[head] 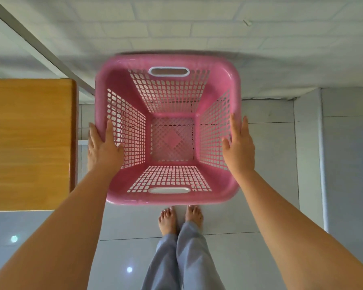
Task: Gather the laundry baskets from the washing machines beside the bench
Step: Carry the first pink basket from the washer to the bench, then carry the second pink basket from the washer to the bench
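Observation:
A pink plastic laundry basket (122, 84) with lattice walls and two white-rimmed handle slots is held in the air in front of me, its open top facing me, and it is empty. My left hand (102, 147) grips its left rim, thumb inside and fingers outside. On the opposite rim my right hand (240, 147) grips the same way. The basket looks slightly blurred.
A wooden bench top (27, 143) lies at the left, close to the basket's left side. A white brick wall (197, 28) rises ahead. Glossy grey floor tiles (270, 164) spread below, with my bare feet (180, 218) under the basket.

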The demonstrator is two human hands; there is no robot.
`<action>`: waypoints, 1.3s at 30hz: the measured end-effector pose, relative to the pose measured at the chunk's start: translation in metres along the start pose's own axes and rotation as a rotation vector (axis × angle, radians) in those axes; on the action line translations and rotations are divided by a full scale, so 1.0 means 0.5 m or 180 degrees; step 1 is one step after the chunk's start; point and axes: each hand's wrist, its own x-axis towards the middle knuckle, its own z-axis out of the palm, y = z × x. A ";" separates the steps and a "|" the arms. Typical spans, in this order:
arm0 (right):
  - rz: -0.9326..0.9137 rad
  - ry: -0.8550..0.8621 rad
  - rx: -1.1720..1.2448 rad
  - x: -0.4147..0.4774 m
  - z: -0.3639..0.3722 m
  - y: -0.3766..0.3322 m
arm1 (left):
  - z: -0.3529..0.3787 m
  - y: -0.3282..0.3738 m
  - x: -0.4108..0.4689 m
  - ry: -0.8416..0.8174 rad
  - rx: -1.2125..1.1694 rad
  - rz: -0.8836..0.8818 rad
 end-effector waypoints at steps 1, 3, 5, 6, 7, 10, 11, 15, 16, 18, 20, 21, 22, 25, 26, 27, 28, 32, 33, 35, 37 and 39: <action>-0.0023 -0.0024 -0.0090 -0.012 -0.012 -0.001 | -0.001 0.003 -0.011 0.0012 0.0037 0.0040; -0.0065 -0.0132 -0.0246 -0.046 -0.035 -0.007 | -0.007 0.009 -0.038 -0.0020 0.0102 0.0193; -0.0089 -0.0266 -0.0365 -0.087 -0.059 -0.012 | -0.019 0.020 -0.073 -0.0117 0.0135 0.0392; -0.0083 -0.0329 -0.0400 -0.107 -0.073 -0.014 | -0.028 0.029 -0.092 -0.0142 0.0174 0.0507; -0.0068 -0.0391 -0.0436 -0.129 -0.087 -0.017 | -0.039 0.038 -0.113 -0.0146 0.0222 0.0633; 0.0009 -0.0455 -0.0528 -0.196 -0.133 -0.023 | -0.080 0.073 -0.176 -0.0181 0.0321 0.0962; 0.0062 -0.0451 -0.0514 -0.221 -0.150 -0.024 | -0.095 0.086 -0.198 -0.0211 0.0339 0.1049; 0.0246 -0.0348 -0.0328 -0.332 -0.219 -0.020 | -0.148 0.134 -0.288 -0.0320 0.0526 0.1582; 0.0312 -0.0304 -0.0265 -0.361 -0.236 -0.016 | -0.159 0.147 -0.310 -0.0333 0.0588 0.1718; 0.0491 -0.0240 -0.0168 -0.419 -0.269 -0.005 | -0.182 0.174 -0.357 -0.0304 0.0636 0.1967; 0.0663 -0.0185 -0.0106 -0.475 -0.298 0.008 | -0.203 0.201 -0.399 -0.0268 0.0622 0.2200; 0.0745 -0.0126 -0.0052 -0.502 -0.310 0.015 | -0.211 0.214 -0.421 -0.0267 0.0630 0.2315; 0.0841 -0.0055 0.0011 -0.530 -0.322 0.022 | -0.218 0.227 -0.442 -0.0279 0.0657 0.2427; 0.1131 0.0113 0.0172 -0.611 -0.353 0.050 | -0.229 0.262 -0.509 -0.0329 0.0812 0.2738; 0.1216 0.0149 0.0214 -0.638 -0.362 0.063 | -0.228 0.273 -0.532 -0.0351 0.0896 0.2840; 0.1302 0.0194 0.0257 -0.666 -0.371 0.077 | -0.226 0.283 -0.557 -0.0377 0.0995 0.2948; 0.1391 0.0247 0.0302 -0.697 -0.379 0.092 | -0.223 0.292 -0.582 -0.0406 0.1093 0.3061; 0.1757 0.0483 0.0461 -0.847 -0.399 0.154 | -0.195 0.318 -0.704 -0.0464 0.1274 0.3497; 0.1844 0.0534 0.0492 -0.890 -0.402 0.170 | -0.185 0.322 -0.743 -0.0489 0.1266 0.3563; 0.2023 0.0628 0.0531 -0.977 -0.404 0.201 | -0.162 0.328 -0.823 -0.0592 0.1195 0.3637; 0.2196 0.0695 0.0545 -1.064 -0.403 0.230 | -0.133 0.330 -0.905 -0.0691 0.1167 0.3739; 0.2388 0.0751 0.0573 -1.147 -0.401 0.259 | -0.103 0.333 -0.984 -0.0760 0.1155 0.3906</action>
